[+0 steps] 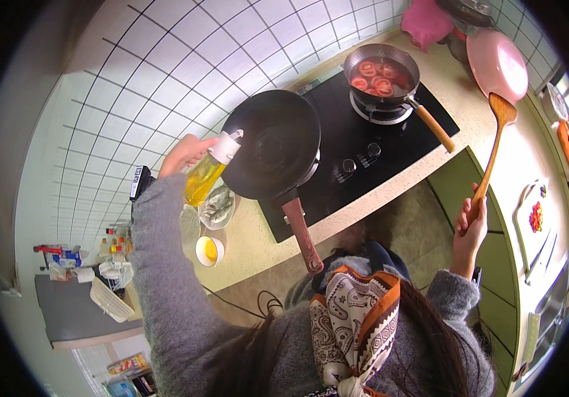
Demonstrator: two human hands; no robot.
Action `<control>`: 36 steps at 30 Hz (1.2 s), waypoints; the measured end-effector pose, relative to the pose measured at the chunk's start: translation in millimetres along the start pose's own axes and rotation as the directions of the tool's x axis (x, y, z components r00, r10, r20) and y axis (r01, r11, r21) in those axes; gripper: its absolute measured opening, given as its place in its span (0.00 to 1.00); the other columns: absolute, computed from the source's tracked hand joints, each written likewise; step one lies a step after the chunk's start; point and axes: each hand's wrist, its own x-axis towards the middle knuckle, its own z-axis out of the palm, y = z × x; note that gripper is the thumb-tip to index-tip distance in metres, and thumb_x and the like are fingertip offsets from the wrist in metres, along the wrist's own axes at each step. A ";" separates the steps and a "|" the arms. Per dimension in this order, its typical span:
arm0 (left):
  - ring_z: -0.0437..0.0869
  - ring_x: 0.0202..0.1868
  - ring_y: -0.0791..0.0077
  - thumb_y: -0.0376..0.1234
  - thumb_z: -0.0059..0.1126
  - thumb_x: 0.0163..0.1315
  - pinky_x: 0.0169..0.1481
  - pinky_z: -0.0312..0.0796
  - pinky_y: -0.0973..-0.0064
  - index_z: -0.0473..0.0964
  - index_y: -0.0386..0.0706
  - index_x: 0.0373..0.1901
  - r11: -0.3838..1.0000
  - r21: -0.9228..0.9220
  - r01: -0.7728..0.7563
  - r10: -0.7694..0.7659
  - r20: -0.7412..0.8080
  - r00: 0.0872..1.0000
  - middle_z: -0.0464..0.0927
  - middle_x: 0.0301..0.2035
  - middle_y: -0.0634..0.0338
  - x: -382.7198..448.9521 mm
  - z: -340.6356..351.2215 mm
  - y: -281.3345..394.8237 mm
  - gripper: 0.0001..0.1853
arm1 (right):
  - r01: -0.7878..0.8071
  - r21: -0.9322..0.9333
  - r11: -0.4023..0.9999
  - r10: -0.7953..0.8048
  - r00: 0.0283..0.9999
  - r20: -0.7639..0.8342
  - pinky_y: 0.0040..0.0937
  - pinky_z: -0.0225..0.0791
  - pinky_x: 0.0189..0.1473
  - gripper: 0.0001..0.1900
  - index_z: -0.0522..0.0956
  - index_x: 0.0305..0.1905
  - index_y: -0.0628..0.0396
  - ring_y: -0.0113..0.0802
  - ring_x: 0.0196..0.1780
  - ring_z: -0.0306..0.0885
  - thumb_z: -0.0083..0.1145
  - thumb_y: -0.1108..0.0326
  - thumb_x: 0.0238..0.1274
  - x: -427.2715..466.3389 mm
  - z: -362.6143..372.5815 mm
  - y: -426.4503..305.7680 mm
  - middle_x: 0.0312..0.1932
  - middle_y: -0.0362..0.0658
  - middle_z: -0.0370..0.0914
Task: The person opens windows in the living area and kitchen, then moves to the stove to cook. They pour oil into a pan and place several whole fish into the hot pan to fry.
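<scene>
My left hand (188, 153) grips an oil bottle (206, 176) by its white top. Yellow oil fills much of the bottle, and its spout is at the left rim of a dark frying pan (270, 144). No food shows in that pan; its reddish-brown handle (302, 233) points towards me. In my right hand (470, 218) is a wooden spatula (495, 141), held by the handle with its blade up, away from both pans. A smaller pan (382, 100) on the far burner holds tomato slices (378, 79) in liquid.
Left of the black gas hob (334, 129) are a plate with fish (219, 206) and a white bowl (210, 251) with yellow contents. A pink basin (497, 64) leans at the back right. On the right counter lies a cutting board (527, 213) with chopped red pieces (536, 218).
</scene>
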 end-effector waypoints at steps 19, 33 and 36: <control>0.59 0.17 0.82 0.51 0.58 0.51 0.19 0.52 0.79 0.68 0.39 0.17 1.000 -0.014 -0.001 -0.001 -0.108 0.994 0.63 0.16 0.67 -17.9 -17.8 34.5 0.24 | 0.024 0.043 0.999 -0.023 0.999 -0.030 0.14 0.43 0.11 0.19 0.65 0.57 0.55 0.14 0.12 0.46 0.30 0.57 0.70 -8.6 -19.1 -11.8 0.20 0.33 0.61; 0.56 0.14 0.83 0.56 0.59 0.48 0.16 0.49 0.82 0.66 0.42 0.18 0.997 -0.056 0.043 -0.051 -0.155 0.987 0.60 0.14 0.68 -45.3 -3.5 15.2 0.26 | 0.021 -0.029 0.999 -0.018 0.997 0.069 0.15 0.44 0.11 0.20 0.66 0.57 0.55 0.15 0.12 0.46 0.31 0.57 0.70 1.3 -15.1 -21.8 0.19 0.33 0.62; 0.58 0.15 0.81 0.54 0.60 0.48 0.18 0.51 0.80 0.68 0.40 0.18 0.985 -0.171 0.008 -0.028 -0.114 0.993 0.62 0.15 0.67 -45.5 18.0 0.5 0.25 | 0.018 -0.063 0.998 -0.013 0.997 0.080 0.15 0.43 0.10 0.20 0.66 0.56 0.56 0.15 0.11 0.46 0.30 0.56 0.70 6.2 -17.5 -22.6 0.19 0.33 0.62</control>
